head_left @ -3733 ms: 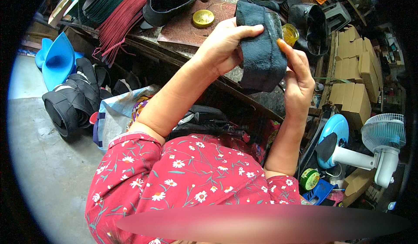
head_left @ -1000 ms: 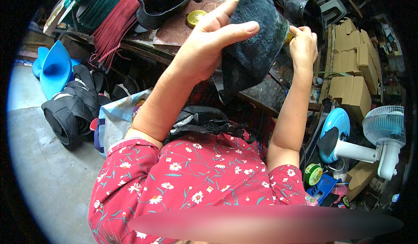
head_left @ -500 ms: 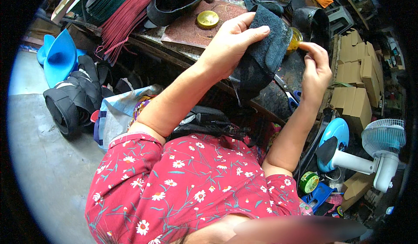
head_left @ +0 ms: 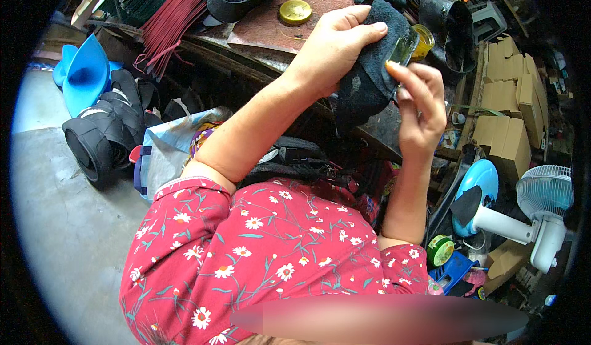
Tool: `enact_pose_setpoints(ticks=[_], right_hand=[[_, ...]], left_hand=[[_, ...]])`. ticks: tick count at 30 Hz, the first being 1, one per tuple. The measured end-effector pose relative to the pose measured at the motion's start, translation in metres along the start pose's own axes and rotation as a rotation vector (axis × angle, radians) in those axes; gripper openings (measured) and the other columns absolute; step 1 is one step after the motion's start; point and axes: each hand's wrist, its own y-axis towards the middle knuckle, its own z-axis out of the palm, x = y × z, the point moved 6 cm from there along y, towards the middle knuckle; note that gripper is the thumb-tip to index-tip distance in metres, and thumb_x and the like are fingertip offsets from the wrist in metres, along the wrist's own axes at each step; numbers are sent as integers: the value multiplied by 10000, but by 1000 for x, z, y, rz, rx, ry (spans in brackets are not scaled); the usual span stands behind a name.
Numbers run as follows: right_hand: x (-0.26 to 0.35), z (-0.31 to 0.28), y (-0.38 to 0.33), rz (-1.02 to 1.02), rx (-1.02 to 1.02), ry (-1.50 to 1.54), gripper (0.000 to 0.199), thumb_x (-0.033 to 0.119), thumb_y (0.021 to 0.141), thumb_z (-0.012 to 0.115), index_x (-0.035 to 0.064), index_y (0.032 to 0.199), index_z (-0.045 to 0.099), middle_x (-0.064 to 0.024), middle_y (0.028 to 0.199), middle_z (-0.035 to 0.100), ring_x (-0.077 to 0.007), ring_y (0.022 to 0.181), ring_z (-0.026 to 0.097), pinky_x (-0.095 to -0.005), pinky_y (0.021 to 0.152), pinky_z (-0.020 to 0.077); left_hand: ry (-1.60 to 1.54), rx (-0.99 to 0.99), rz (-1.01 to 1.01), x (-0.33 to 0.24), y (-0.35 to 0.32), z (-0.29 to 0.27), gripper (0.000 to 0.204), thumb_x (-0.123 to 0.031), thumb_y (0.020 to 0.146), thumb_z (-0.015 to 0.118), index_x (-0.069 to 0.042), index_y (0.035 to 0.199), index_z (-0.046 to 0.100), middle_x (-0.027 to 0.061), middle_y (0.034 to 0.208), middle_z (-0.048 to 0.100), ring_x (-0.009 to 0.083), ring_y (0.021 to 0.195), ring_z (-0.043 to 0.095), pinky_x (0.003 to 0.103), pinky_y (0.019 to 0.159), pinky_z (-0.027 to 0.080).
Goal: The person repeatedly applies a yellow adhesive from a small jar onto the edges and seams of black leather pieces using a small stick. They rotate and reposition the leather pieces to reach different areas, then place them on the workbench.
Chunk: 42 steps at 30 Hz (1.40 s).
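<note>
My left hand (head_left: 341, 43) is closed on a dark blue-black fabric piece (head_left: 375, 56), thumb on top, holding it up over the workbench. The piece looks like a shoe upper, and a glossy wet strip runs along its right edge. My right hand (head_left: 423, 105) is at that edge, index finger stretched out with a yellowish smear on its tip. Its other fingers are bent, and nothing shows gripped in them. Just beyond the edge stands an open yellow jar (head_left: 423, 42), partly covered by the piece. A round yellow lid (head_left: 295, 12) lies on a reddish board (head_left: 261, 28).
Bundles of red cords (head_left: 175, 28) hang over the bench's left edge. A black curved upper (head_left: 452, 34) stands behind the jar. Cardboard boxes (head_left: 502, 142) and a fan (head_left: 545, 203) are at right. Blue foam pieces (head_left: 89, 77) and black rolled parts (head_left: 101, 136) sit at left.
My right hand has moved left and nearer, from the yellow jar to the edge of the fabric piece. Scissors seen on the bench before are now hidden. My left hand keeps its hold.
</note>
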Motion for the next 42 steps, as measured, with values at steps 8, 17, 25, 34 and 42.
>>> enact_pose_setpoints(ticks=[8, 17, 25, 34, 42], right_hand=[[7, -9, 5, -151, -172, -263, 492, -148, 690, 591, 147, 1045, 763, -52, 926, 555, -135, 628, 517, -259, 567, 442], [7, -11, 1, -198, -125, -103, 444, -144, 738, 578, 118, 1052, 750, -58, 976, 579, -121, 698, 539, -232, 609, 431], [23, -7, -13, -384, -116, -356, 400, -118, 775, 627, 140, 1057, 746, -99, 1027, 584, -146, 707, 538, -243, 613, 447], [7, 1, -1, -255, -96, -223, 504, -97, 711, 595, 162, 1120, 736, -68, 945, 589, -162, 612, 547, -285, 581, 478], [-2, -23, -21, -104, -412, -17, 427, 232, 868, 708, 18, 1183, 514, -107, 1116, 550, -187, 923, 527, -302, 767, 446]], left_hand=[[106, 1, 44, 2, -3, 3, 252, -99, 947, 573, 12, 1166, 629, 66, 1003, 705, 113, 832, 678, 255, 749, 557], [19, -17, -25, -4, -5, -2, 262, -104, 945, 581, 9, 1177, 629, 72, 1014, 707, 122, 830, 688, 248, 740, 565], [-14, -31, -32, -5, -4, -5, 272, -115, 944, 590, 14, 1182, 618, 83, 999, 708, 125, 819, 695, 251, 730, 575], [-13, -41, -40, -1, -1, -8, 233, -104, 949, 577, 11, 1146, 625, 75, 986, 707, 117, 798, 690, 247, 724, 569], [-104, -90, -3, -4, 6, 2, 218, -111, 954, 569, -22, 1152, 579, 52, 1027, 674, 125, 891, 670, 270, 761, 564]])
